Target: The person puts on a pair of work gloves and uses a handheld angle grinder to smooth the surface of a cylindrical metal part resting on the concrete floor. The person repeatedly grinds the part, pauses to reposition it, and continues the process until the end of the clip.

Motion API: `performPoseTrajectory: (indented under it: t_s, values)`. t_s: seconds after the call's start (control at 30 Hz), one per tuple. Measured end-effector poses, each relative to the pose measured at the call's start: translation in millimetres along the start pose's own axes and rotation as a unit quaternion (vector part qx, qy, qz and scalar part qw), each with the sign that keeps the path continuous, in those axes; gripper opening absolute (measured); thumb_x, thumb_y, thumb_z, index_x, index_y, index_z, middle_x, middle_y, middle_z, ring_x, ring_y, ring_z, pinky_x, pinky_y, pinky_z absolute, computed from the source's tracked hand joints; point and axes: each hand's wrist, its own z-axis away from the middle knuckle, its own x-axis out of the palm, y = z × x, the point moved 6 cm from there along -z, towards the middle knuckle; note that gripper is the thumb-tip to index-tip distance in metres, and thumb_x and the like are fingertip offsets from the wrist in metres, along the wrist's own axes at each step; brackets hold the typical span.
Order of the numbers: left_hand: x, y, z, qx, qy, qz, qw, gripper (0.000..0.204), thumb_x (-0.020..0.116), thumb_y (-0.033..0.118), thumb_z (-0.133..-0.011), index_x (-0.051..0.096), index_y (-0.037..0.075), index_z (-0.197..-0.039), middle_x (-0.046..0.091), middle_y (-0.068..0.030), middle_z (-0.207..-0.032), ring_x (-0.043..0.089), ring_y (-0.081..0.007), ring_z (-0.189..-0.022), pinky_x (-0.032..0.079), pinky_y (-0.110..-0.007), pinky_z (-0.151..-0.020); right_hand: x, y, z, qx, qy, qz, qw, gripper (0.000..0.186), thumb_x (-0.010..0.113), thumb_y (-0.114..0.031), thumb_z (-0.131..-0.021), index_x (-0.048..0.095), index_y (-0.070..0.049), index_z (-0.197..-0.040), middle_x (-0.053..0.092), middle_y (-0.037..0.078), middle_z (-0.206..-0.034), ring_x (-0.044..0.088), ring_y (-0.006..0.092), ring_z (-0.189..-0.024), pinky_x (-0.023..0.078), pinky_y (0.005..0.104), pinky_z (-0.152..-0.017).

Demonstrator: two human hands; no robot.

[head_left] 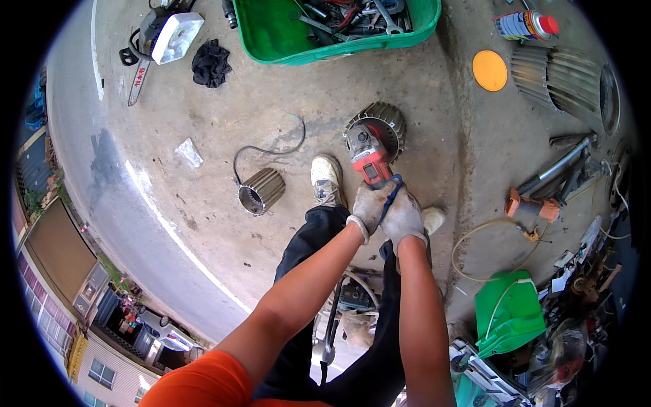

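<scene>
Both my hands, in pale work gloves, are closed around the rear body of a red angle grinder point(371, 163). My left hand point(367, 206) wraps it from the left, and my right hand point(405, 214) presses close beside it from the right. A dark blue cord loops over the gloves. The grinder's grey head reaches over a finned metal motor housing point(392, 121) that stands on the concrete in front of my shoes. Its disc is hidden, so I cannot tell whether it touches the housing.
A smaller finned housing point(262, 190) with a cable lies left of my foot. Ahead stands a green tub point(271, 41) of tools. A chainsaw point(152, 51) and black cloth point(211, 64) lie far left. Rightward are a large ribbed cylinder point(569, 78), a spray can point(522, 26) and a green container point(505, 308).
</scene>
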Motion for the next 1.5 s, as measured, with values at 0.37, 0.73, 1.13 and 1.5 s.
performPoseTrajectory:
  t_s: [0.37,0.73,1.13,1.5]
  values:
    - [7.7,17.9,4.3,0.011,0.038,-0.135,0.99,0.027,0.074,0.021,-0.085,0.059,0.004,-0.101,0.065,-0.0029,-0.089,0.06,-0.0104,-0.075,0.051,-0.029,-0.067,-1.3,4.8,-2.0,0.014,-0.006,0.014,1.0,0.053,0.063,-0.038,-0.08,0.047,-0.009,-0.122,0.065,0.022,-0.108,0.062,0.0402,-0.102,0.049,0.0499,-0.087]
    - [-23.6,8.7,23.8,0.04,0.044,-0.347,0.936,0.039,0.075,0.032,-0.079,0.062,0.0,-0.098,0.067,-0.014,-0.088,0.064,-0.0225,-0.077,0.051,-0.036,-0.075,42.8,17.3,30.4,0.05,-0.016,-0.108,0.993,0.053,0.066,-0.034,-0.079,0.048,-0.01,-0.123,0.064,0.023,-0.111,0.06,0.0417,-0.105,0.048,0.0489,-0.088]
    - [-32.5,11.4,27.2,0.05,0.015,-0.282,0.958,0.04,0.075,0.027,-0.082,0.056,0.002,-0.107,0.065,-0.0075,-0.093,0.061,-0.0154,-0.082,0.05,-0.031,-0.075,42.1,4.6,38.5,0.037,-0.001,-0.112,0.993,0.047,0.06,-0.03,-0.083,0.046,-0.007,-0.122,0.063,0.023,-0.111,0.06,0.043,-0.103,0.047,0.0512,-0.087]
    - [-24.5,22.8,0.6,0.036,-0.006,-0.483,0.875,0.067,0.079,0.042,-0.071,0.053,-0.007,-0.11,0.067,-0.0221,-0.095,0.067,-0.0317,-0.088,0.051,-0.039,-0.081,66.8,19.7,20.2,0.074,0.058,-0.243,0.965,0.052,0.067,-0.035,-0.079,0.048,-0.012,-0.122,0.064,0.021,-0.112,0.06,0.0419,-0.105,0.048,0.0494,-0.087]
